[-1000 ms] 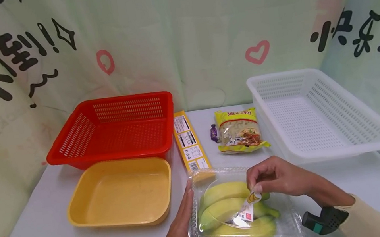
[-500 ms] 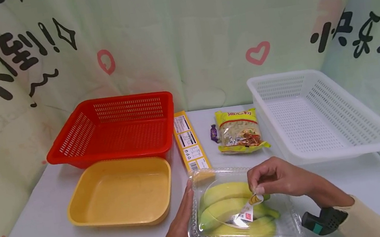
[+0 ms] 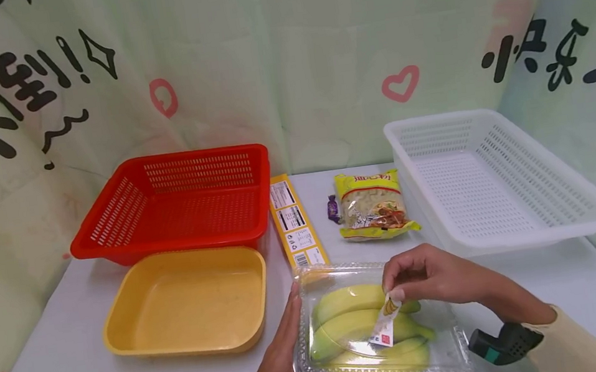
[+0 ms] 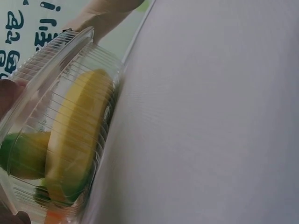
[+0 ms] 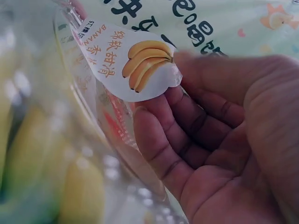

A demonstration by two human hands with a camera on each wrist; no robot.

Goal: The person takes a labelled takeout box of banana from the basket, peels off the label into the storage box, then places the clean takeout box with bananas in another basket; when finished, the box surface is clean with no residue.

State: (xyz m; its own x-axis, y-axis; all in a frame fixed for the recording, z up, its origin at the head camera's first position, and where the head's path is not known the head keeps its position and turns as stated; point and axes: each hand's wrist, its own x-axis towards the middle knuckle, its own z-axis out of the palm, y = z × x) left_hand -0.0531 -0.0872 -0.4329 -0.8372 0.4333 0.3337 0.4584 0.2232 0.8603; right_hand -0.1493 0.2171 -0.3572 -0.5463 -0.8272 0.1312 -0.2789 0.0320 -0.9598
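The right hand (image 3: 435,280) pinches the sticker (image 3: 385,322), which looks straighter than half a second ago, when its upper end curled over. Its lower end (as far as the head view shows) still meets the clear box (image 3: 446,331), so I judge it partly peeled. The left hand (image 3: 283,364) grips that box, bananas (image 3: 345,329) inside, nearer than the yellow packet (image 3: 371,206).

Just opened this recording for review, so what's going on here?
A person's left hand grips the left side of a clear, rectangular plastic box with yellow bananas inside. Their right hand pinches one end of a white, banana-printed label; the other end appears to touch the box. Whether it's going on or coming off isn't clear.
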